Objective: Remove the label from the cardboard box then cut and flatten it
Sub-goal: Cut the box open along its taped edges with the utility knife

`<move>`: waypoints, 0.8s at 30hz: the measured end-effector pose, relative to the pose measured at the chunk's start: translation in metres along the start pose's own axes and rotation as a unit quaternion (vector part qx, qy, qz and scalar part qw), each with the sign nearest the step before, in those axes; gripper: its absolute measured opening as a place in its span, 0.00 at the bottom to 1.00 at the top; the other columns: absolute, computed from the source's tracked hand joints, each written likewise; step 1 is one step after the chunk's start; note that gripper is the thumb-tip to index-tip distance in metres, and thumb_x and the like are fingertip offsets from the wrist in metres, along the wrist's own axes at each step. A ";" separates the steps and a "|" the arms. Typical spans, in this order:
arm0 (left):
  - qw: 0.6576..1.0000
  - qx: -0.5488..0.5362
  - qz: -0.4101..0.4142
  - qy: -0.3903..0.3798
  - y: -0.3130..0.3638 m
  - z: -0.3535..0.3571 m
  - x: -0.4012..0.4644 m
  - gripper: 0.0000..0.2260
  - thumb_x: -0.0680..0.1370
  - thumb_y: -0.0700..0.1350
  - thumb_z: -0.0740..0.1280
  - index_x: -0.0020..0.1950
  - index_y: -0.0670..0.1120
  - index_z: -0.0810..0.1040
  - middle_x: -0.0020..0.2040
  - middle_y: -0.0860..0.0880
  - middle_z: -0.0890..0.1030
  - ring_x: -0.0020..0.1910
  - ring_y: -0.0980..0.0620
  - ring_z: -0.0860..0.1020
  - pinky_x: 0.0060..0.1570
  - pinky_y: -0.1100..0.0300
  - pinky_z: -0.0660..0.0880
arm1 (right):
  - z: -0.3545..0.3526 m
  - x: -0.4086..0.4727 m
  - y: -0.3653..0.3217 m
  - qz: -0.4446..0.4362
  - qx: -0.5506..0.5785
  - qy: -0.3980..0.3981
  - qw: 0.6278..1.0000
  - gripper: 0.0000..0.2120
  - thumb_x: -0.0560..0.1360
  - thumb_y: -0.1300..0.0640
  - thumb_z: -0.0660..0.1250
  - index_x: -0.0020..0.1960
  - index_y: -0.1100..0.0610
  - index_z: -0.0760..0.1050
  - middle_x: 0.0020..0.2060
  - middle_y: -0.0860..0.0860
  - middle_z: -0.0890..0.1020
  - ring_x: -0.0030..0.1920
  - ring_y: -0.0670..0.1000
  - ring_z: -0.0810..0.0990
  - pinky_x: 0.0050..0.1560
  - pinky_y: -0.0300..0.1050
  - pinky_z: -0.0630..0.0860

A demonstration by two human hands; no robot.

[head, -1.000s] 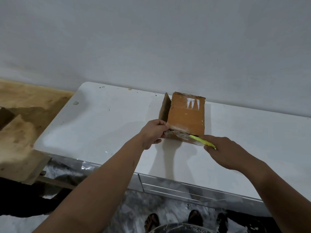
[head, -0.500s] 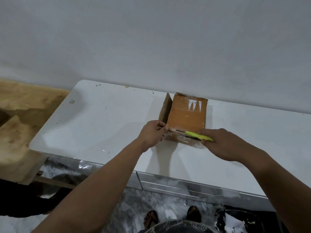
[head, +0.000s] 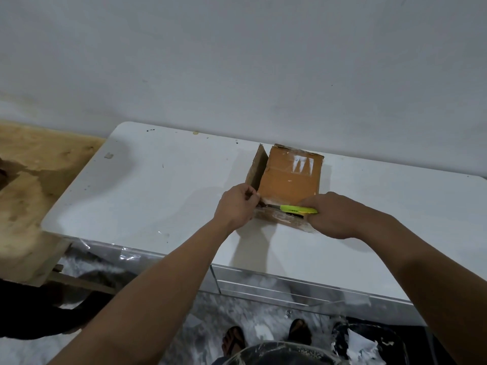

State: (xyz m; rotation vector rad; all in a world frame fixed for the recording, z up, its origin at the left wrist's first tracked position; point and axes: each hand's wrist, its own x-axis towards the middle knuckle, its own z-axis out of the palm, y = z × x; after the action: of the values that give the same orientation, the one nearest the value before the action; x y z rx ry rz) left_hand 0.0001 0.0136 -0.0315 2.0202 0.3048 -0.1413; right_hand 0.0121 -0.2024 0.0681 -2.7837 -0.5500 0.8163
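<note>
Left arm: bare, extended forward from lower left of view toward far edge of the counter.
Left hand point(head: 235, 208): back up, fingers curled, pinching at near left corner of the box point(head: 290, 180).
Right arm: bare, entering from lower right, angled inward.
Right hand point(head: 334, 214): knuckles up, fingers wrapped round handle of the yellow-green cutter point(head: 295, 209); blade end pointing toward left hand.
Hands: close together, not touching.

One cardboard box point(head: 290, 180), one cutter point(head: 296, 209), two hands.
</note>
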 end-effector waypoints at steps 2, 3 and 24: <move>1.000 0.014 0.005 -0.003 0.001 0.002 -0.002 0.07 0.81 0.50 0.64 0.44 0.51 0.76 0.41 0.49 0.85 0.27 0.51 0.78 0.44 0.48 0.82 | -0.001 -0.002 0.001 0.007 -0.008 -0.011 1.000 0.19 0.76 0.57 0.58 0.64 0.43 0.74 0.49 0.50 0.79 0.45 0.51 0.78 0.43 0.46 0.75; 1.000 0.021 0.010 -0.002 0.002 0.003 -0.004 0.07 0.81 0.50 0.63 0.44 0.51 0.75 0.41 0.49 0.85 0.27 0.51 0.78 0.44 0.48 0.82 | -0.002 -0.002 0.000 0.008 -0.015 -0.008 1.000 0.19 0.76 0.57 0.58 0.63 0.43 0.74 0.50 0.50 0.80 0.45 0.51 0.78 0.43 0.46 0.75; 0.988 0.139 0.030 0.055 0.011 -0.005 -0.013 0.10 0.80 0.54 0.59 0.57 0.52 0.74 0.36 0.49 0.81 0.37 0.49 0.80 0.39 0.54 0.77 | -0.009 -0.017 0.046 0.062 0.244 0.062 0.966 0.12 0.79 0.55 0.60 0.59 0.43 0.74 0.42 0.51 0.82 0.36 0.51 0.76 0.32 0.43 0.72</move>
State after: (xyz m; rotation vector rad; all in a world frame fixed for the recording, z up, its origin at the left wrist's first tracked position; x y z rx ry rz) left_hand -0.0091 0.0114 -0.0170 2.3171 0.3066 -0.0359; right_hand 0.0175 -0.2514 0.0708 -2.4027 -0.1256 0.6816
